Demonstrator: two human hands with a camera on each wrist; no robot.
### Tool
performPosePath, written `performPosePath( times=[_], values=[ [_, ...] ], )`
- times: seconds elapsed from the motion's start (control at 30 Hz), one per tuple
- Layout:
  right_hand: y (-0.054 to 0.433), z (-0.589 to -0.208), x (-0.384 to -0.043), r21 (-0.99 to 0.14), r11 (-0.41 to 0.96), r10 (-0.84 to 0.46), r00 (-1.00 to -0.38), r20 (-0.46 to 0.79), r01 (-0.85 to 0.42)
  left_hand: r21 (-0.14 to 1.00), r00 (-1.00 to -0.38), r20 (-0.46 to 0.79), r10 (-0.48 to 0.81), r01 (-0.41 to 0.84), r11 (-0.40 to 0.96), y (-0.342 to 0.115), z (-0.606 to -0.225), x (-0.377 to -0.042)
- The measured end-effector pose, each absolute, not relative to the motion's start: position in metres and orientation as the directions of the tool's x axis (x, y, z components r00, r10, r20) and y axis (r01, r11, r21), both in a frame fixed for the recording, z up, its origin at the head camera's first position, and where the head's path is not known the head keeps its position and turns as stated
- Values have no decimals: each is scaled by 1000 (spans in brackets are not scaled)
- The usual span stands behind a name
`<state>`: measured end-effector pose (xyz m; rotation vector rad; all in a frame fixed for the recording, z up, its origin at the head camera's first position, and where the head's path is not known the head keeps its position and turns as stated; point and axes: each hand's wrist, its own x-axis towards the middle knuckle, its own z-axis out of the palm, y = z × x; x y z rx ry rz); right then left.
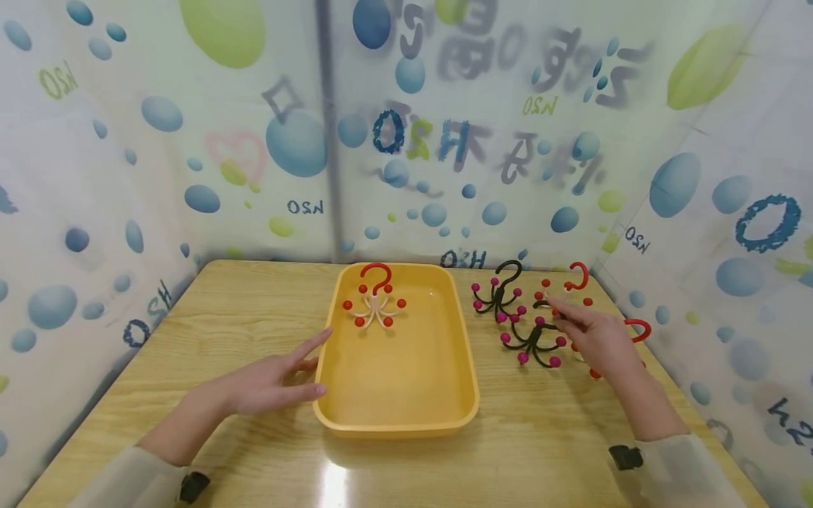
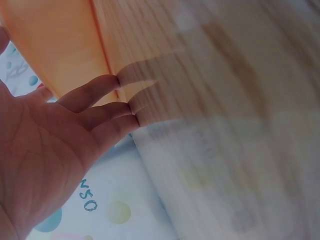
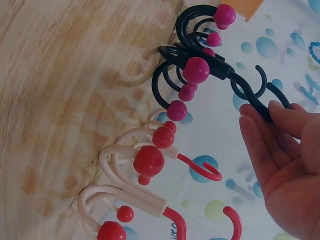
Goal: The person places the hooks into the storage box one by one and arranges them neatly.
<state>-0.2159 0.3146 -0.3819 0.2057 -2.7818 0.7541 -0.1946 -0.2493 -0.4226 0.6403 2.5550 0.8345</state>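
Observation:
My left hand (image 1: 267,384) has its fingers spread and fairly straight, with fingertips at the left rim of a yellow tray (image 1: 406,388). The left wrist view shows its palm (image 2: 45,155) beside the tray's wall. With thumb and fingers, my right hand (image 1: 600,342) pinches the hook end of a black multi-arm hanger (image 1: 533,341) tipped with pink balls. In the right wrist view that black hanger (image 3: 216,66) has its arms down near the table. Inside the tray, toward its back, lies a white hanger (image 1: 375,309) with a red hook and red balls.
Another black hanger (image 1: 498,298) stands between the tray and my right hand. At the table's right side are white hangers with red hooks, one farther back (image 1: 577,276) and one (image 1: 638,329) partly hidden by my hand. Patterned curtain walls (image 1: 406,197) enclose the wooden table (image 1: 254,303).

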Motion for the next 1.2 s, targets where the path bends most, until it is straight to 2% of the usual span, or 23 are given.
performPosePath(
  times=[0.47, 0.8, 0.97, 1.2],
  values=[
    [317, -389, -209, -420, 860, -90, -895, 437, -291, 619, -824, -205, 528, 308, 722, -250, -424, -195],
    [305, -365, -192, -476, 809, -86, -869, 487, -346, 618, -831, -211, 515, 295, 728, -252, -425, -194],
    [290, -348, -187, -521, 783, -75, -883, 463, -340, 629, -827, -211, 522, 294, 720, -252, -424, -194],
    [253, -323, -198, -575, 704, -91, -856, 509, -417, 631, -824, -219, 522, 289, 720, -250, -424, -195]
  ],
)
